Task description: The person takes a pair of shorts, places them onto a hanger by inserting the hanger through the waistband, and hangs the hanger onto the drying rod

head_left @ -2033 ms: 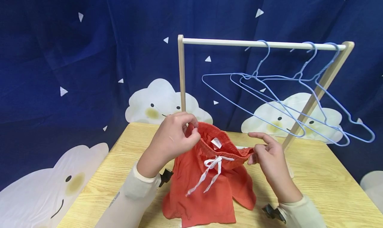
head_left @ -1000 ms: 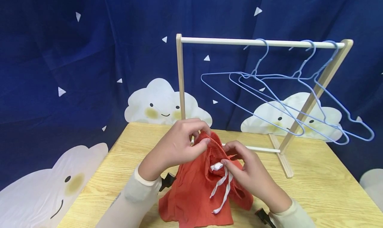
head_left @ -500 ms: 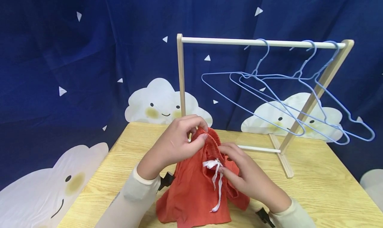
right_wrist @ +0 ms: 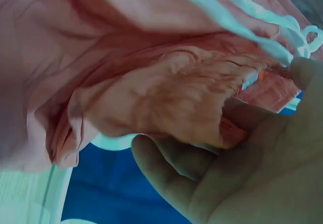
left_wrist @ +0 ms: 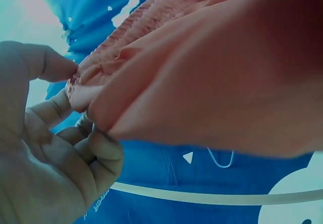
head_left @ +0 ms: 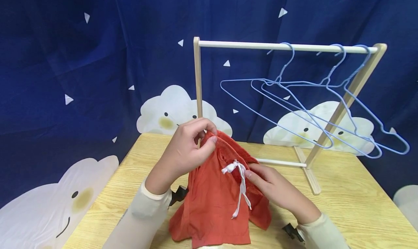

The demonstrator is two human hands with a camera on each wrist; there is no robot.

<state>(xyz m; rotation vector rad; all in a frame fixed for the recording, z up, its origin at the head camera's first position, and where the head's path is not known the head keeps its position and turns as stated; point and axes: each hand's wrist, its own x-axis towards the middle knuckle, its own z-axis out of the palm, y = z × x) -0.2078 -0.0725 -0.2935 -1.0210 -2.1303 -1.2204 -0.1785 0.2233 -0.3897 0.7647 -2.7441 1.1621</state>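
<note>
Red shorts (head_left: 217,209) with a gathered elastic waistband and a white drawstring bow (head_left: 240,169) hang upright above the table. My left hand (head_left: 186,147) pinches the left end of the waistband between thumb and fingers; the left wrist view shows that hand (left_wrist: 55,133) at the gathered edge. On the other side, my right hand (head_left: 279,189) grips the waistband beside the bow, thumb at the front. In the right wrist view some fingers of this hand (right_wrist: 242,158) go behind the gathered cloth (right_wrist: 186,98), which partly hides them.
A clothes rack with a white top rail (head_left: 241,44) stands behind on the wooden table (head_left: 352,205). Three blue wire hangers (head_left: 258,113) hang from its right half. A lower white bar (head_left: 281,163) and a wooden foot (head_left: 308,172) lie behind my right hand. A dark blue curtain (head_left: 81,60) backs everything.
My right hand moved inward along the waistband to the bow, bunching the cloth, then slightly back right. My left hand dipped right, then moved back up and left, keeping its pinch.
</note>
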